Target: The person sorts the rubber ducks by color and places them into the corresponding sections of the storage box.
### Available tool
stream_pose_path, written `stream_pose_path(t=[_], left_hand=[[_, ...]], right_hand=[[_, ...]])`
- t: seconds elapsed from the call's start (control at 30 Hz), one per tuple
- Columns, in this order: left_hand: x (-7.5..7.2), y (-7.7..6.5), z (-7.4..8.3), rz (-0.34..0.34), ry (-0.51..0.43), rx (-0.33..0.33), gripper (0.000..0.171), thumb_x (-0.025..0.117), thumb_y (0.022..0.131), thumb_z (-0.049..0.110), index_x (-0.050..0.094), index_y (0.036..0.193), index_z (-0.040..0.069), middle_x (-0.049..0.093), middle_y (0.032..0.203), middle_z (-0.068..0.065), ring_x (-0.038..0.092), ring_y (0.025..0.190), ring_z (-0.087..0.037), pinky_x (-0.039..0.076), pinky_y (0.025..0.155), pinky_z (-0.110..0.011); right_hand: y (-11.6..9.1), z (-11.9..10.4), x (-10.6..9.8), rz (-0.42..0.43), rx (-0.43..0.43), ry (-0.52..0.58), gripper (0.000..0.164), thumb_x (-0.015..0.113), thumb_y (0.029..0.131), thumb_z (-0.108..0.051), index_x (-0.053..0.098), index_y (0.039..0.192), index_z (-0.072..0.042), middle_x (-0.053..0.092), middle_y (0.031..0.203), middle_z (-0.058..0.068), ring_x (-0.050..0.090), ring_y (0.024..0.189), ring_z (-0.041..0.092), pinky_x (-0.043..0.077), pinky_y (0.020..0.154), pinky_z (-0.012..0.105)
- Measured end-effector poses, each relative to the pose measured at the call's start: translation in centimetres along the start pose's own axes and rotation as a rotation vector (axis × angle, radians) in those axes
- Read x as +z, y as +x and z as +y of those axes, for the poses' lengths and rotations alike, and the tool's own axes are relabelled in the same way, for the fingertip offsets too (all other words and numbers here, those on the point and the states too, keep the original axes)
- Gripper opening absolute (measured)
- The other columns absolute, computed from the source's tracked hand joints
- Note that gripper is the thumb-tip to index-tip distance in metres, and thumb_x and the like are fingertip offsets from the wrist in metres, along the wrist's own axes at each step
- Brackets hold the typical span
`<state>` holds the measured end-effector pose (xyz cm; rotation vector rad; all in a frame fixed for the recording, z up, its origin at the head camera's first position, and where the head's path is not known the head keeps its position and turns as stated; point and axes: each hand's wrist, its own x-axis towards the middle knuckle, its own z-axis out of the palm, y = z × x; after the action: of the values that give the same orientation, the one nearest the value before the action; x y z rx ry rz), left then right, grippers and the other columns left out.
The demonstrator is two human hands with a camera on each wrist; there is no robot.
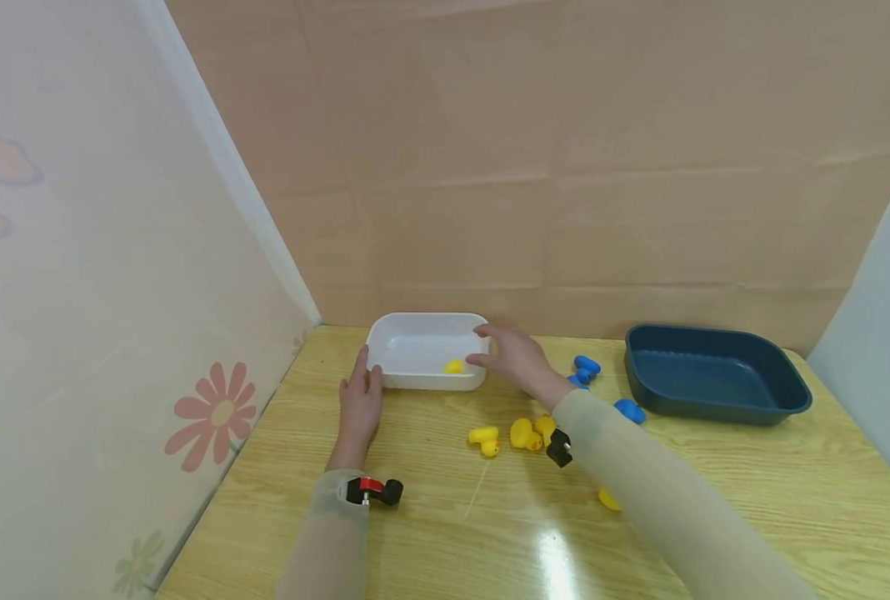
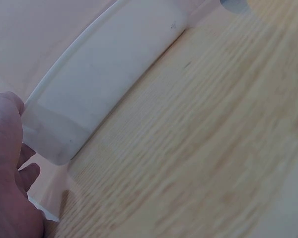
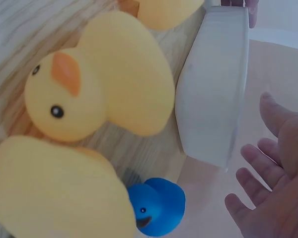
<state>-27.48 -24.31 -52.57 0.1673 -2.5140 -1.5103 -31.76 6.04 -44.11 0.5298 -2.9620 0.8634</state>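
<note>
My left hand (image 1: 360, 404) touches the left end of a white tray (image 1: 433, 382), its fingers along the end and front corner. In the left wrist view the thumb (image 2: 10, 104) lies right at the rim. A yellow rubber duck (image 1: 454, 367) lies inside the tray, near the front wall. Over the tray's right end, my right hand (image 1: 516, 357) reaches with fingers spread and holds nothing. The right wrist view shows its fingers (image 3: 256, 186) apart, beyond the tray's rim. Close by are a large-looking yellow duck (image 3: 129, 74) and a blue duck (image 3: 164, 206).
A dark blue tray (image 1: 715, 412) stands at the right. Several yellow ducks (image 1: 484, 437) lie on the wooden table (image 1: 445, 517) in front of the white tray. Blue ducks (image 1: 629, 410) lie between the trays, partly behind my right arm. Papered walls (image 1: 445, 167) rise behind and beside the table.
</note>
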Motion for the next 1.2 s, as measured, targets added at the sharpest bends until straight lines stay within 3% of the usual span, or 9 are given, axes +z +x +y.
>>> stream_pose_path(t=[0.43, 0.67, 1.2], left_hand=[[0.0, 0.3, -0.1, -0.001, 0.019, 0.027, 0.065, 0.038, 0.12, 0.042, 0.023, 0.178, 0.016, 0.038, 0.175, -0.015, 0.03, 0.164, -0.037, -0.008, 0.135, -0.054], [0.1, 0.4, -0.1, -0.01, 0.015, 0.008, 0.064, 0.037, 0.121, 0.043, 0.022, 0.178, 0.019, 0.036, 0.176, -0.013, 0.03, 0.164, -0.035, -0.009, 0.135, -0.053], [-0.1, 0.1, 0.3, -0.017, 0.017, -0.003, 0.065, 0.036, 0.121, 0.045, 0.019, 0.179, 0.022, 0.031, 0.179, -0.01, 0.026, 0.166, -0.034, -0.009, 0.135, -0.054]], right_hand=[[-1.8, 0.7, -1.8, 0.033, -0.002, 0.01, 0.07, 0.082, 0.102, -0.043, 0.06, 0.159, -0.01, 0.058, 0.161, 0.017, 0.052, 0.149, 0.043, 0.045, 0.119, 0.065], [-3.2, 1.0, -2.4, 0.044, -0.036, 0.014, 0.071, 0.084, 0.101, -0.038, 0.058, 0.16, -0.007, 0.058, 0.161, 0.017, 0.052, 0.149, 0.043, 0.046, 0.118, 0.065], [-6.7, 1.1, -3.2, -0.052, -0.089, 0.024, 0.071, 0.082, 0.102, -0.042, 0.059, 0.159, -0.008, 0.06, 0.159, 0.014, 0.053, 0.149, 0.041, 0.044, 0.121, 0.063]])
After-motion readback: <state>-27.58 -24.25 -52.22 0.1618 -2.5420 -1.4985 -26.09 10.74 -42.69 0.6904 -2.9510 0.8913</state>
